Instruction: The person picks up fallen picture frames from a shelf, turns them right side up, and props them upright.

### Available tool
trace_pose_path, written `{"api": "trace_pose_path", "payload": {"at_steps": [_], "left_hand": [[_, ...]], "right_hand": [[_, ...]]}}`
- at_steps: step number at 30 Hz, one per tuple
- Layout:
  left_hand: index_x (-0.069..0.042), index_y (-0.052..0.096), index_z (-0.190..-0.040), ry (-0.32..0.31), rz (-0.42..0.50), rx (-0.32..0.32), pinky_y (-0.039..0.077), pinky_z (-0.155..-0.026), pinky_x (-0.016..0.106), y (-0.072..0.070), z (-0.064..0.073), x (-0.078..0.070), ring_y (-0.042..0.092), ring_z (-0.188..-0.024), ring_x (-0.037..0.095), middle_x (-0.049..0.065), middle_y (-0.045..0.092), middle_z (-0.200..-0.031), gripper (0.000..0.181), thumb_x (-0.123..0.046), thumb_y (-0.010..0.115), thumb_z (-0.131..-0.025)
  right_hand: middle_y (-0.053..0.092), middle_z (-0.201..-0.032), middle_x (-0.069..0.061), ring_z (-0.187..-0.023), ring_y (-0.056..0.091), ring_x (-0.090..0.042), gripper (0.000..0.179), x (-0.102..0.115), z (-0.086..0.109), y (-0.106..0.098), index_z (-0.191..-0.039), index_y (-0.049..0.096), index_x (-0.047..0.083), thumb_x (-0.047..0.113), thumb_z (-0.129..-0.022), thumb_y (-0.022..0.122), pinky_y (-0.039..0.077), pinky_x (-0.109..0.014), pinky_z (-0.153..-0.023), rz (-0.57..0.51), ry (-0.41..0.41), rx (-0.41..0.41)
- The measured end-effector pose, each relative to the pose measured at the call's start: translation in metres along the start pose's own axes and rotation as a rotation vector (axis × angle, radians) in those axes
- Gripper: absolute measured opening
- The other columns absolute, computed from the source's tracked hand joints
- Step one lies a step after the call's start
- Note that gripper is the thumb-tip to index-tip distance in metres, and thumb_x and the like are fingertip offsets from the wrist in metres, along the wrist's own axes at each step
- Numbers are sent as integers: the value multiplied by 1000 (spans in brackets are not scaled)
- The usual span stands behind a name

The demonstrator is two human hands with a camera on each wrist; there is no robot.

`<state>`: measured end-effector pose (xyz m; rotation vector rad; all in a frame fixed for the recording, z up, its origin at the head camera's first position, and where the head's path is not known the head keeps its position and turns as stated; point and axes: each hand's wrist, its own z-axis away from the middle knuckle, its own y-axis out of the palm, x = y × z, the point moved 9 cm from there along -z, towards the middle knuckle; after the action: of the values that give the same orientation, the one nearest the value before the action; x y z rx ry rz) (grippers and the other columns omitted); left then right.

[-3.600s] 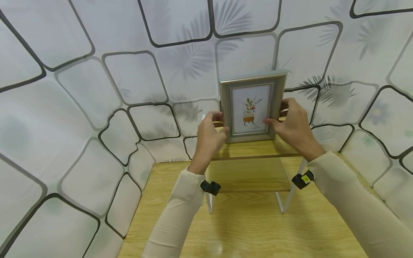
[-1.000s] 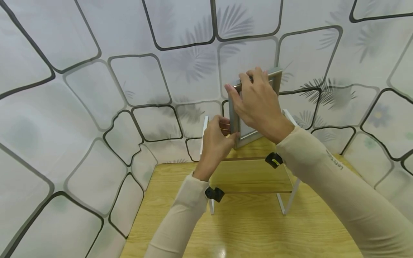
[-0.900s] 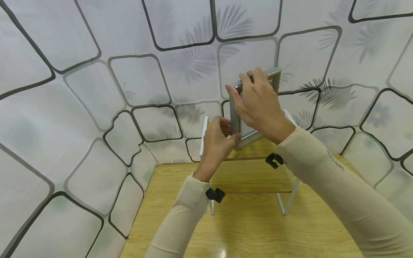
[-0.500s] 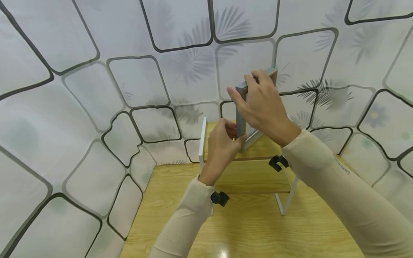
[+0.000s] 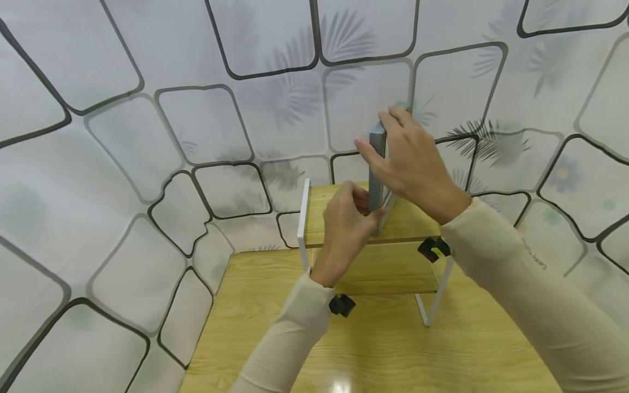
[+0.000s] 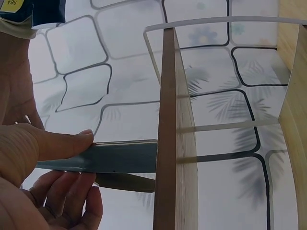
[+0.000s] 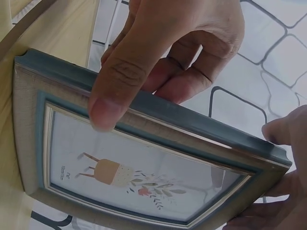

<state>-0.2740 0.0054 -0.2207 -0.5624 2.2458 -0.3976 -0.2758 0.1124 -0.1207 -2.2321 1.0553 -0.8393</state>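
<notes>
Both hands are kept on the picture frame (image 5: pixel 376 180), its side edge being pinched near the base between thumb and fingers of the left hand (image 5: pixel 345 225) while its top corner is gripped by the right hand (image 5: pixel 417 155), seemingly so that both ends are steadied together. On the upper board (image 5: pixel 320 210) of the rack (image 5: pixel 302 224) the frame is held upright, almost edge-on to the head camera; with so narrow a base, tipping is probably prevented by this high-and-low hold.
</notes>
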Motion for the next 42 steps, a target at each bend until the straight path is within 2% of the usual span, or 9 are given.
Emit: {"api": "trace_pose_path", "payload": {"at_steps": [6,11,19,22,25,29,32,36,42], "left_hand": [[-3,61,-98,13,-5,-2,51,-66,15,5,1,-5,66,-73,12,6,70,-87,34,-14,88,-81],[-3,62,-98,61,-19,10,51,-67,15,5,4,-11,66,-76,12,5,68,-90,30,-16,85,-84],[-3,67,-100,170,-50,-41,58,-75,28,-12,5,-9,69,-81,18,7,69,-93,19,-22,68,-99],[-3,68,-102,168,-73,3,59,-78,30,-11,5,-5,70,-85,19,7,70,-96,19,-22,66,-101],[-3,69,-108,128,-103,86,58,-80,29,-4,6,1,72,-89,18,8,72,-102,22,-24,66,-100],[-1,67,-120,76,-97,206,58,-83,27,6,6,5,73,-98,20,12,72,-116,31,-24,67,-100],[1,65,-126,50,-83,270,58,-85,28,13,7,6,72,-103,22,15,70,-122,36,-24,67,-100],[1,66,-127,31,-78,304,58,-86,28,18,8,6,72,-106,21,14,71,-122,36,-23,67,-99],[1,69,-121,49,-68,303,57,-83,22,22,7,6,72,-104,18,12,73,-118,31,-17,71,-97]], "right_hand": [[39,-154,-28,-143,38,-43,63,-6,1,-1,-145,45,-11,33,-103,57,34,-56,-114,-34,-5,15],[38,-156,-25,-143,37,-42,60,-10,2,-4,-147,44,-9,32,-104,54,33,-55,-115,-66,-7,24],[40,-157,-20,-145,37,-38,58,-14,4,-8,-148,45,-6,32,-104,52,32,-54,-116,-93,-36,28],[40,-157,-19,-145,37,-37,57,-16,5,-8,-148,45,-5,31,-104,52,31,-53,-117,-103,-57,30],[41,-156,-20,-145,37,-37,57,-18,5,-9,-148,45,-5,31,-105,52,31,-53,-117,-112,-82,34],[42,-155,-20,-145,36,-37,56,-19,5,-9,-148,45,-5,29,-105,52,30,-52,-118,-125,-110,39],[42,-155,-21,-146,35,-37,56,-20,5,-10,-148,44,-5,28,-104,52,28,-51,-119,-143,-124,42],[42,-155,-21,-146,35,-37,55,-21,5,-10,-149,44,-5,27,-104,53,26,-50,-120,-166,-138,54],[41,-156,-19,-147,33,-35,55,-26,3,-9,-150,43,-3,26,-104,52,24,-50,-121,-206,-151,78]]}}
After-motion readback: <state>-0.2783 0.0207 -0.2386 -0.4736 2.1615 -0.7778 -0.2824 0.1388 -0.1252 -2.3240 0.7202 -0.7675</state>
